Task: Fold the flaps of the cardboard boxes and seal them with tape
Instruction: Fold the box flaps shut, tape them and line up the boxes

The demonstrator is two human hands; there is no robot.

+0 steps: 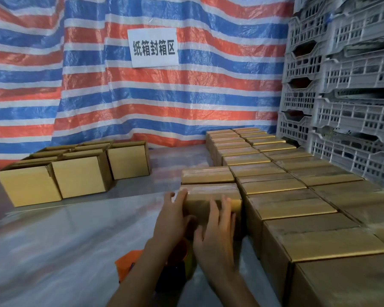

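I see my left hand (pixel 172 220) and right hand (pixel 215 235) flat, fingers straight and slightly spread, against the near side of a small taped brown cardboard box (pixel 211 192). It sits mid-way across the grey plastic-covered table (pixel 75 240), touching the rows of closed brown boxes (pixel 297 204) along the right edge.

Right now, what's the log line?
closed box: beside sealed rows | left hand: touching box | right hand: flat on box | open boxes: left side
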